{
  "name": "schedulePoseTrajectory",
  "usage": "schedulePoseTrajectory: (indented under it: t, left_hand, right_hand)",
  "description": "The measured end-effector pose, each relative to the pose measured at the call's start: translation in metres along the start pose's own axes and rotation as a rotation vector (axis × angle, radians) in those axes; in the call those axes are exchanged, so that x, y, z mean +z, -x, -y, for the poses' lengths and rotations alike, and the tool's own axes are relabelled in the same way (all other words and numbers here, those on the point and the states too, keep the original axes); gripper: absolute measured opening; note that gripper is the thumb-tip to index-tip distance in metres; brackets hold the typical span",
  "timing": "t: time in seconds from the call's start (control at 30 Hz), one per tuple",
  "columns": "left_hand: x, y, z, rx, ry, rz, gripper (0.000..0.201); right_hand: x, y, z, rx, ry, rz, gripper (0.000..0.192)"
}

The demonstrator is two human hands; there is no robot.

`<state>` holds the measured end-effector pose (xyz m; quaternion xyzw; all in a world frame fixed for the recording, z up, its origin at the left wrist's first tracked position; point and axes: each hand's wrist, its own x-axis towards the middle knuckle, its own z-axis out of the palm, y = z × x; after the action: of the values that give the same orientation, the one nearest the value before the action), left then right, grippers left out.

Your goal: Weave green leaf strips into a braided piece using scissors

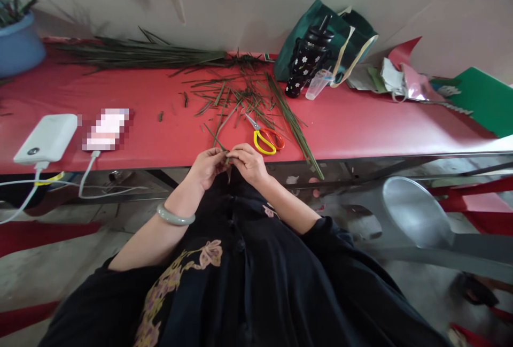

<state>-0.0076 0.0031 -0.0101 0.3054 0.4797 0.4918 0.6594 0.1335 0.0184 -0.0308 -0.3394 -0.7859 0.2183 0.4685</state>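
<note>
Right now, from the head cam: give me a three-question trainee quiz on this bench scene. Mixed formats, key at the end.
1. True or false: the scissors lie on the red table, held by neither hand.
2. What do the left hand and right hand pinch between their fingers? A) a cable B) a thin green leaf strip C) a cup
3. Fill in: the left wrist wears a pale green ____.

Key: 1 true; 2 B; 3 bangle.
</note>
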Motion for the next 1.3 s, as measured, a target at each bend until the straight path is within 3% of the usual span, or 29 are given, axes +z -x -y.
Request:
schedulePoseTrajectory:
  t: [0.07,0.13,0.27,0.37,0.53,0.8,0.9,1.0,1.13,1.3]
  left_hand:
    - [-0.003,-0.006,-0.002,0.027,-0.143,0.005,0.029]
    - [-0.011,-0.02,-0.006,0.125,-0.38,-0.025,0.029]
    - [-0.033,-0.06,-0.02,0.359,-0.999,-0.261,0.026]
    - [-0.039,-0.083,-0.028,0.334,-1.344,-0.353,0.027]
    - [-0.03,-0.091,-0.029,0.252,-1.543,-0.259,0.03]
    - [-0.03,-0.086,-0.03,0.276,-1.671,-0.25,0.022]
    - [-0.033,-0.089,-0.032,0.26,-1.576,-0.244,0.014]
    - [-0.037,-0.086,-0.033,0.171,-1.129,-0.244,0.008]
    - [-0.038,-0.07,-0.028,-0.06,-0.381,-0.07,0.005]
    - [-0.027,-0.05,-0.012,-0.171,-0.032,0.121,0.009]
  right_hand:
    - [-0.001,-0.002,0.0,0.068,-0.058,-0.042,0.015]
    - [-0.003,-0.002,-0.003,0.231,-0.162,-0.101,0.014]
    - [-0.008,0.001,-0.013,0.535,-0.397,-0.214,0.017]
    - [-0.011,0.003,-0.018,0.592,-0.503,-0.279,0.02]
    - [-0.013,0.004,-0.023,0.566,-0.561,-0.353,0.021]
    - [-0.007,0.004,-0.033,0.607,-0.575,-0.384,0.015]
    - [-0.006,0.004,-0.033,0.617,-0.581,-0.363,0.014]
    - [-0.007,0.003,-0.032,0.628,-0.589,-0.365,0.016]
    - [-0.006,-0.002,-0.033,0.645,-0.61,-0.409,0.018]
    - [0.007,-0.018,-0.038,0.699,-0.646,-0.407,0.016]
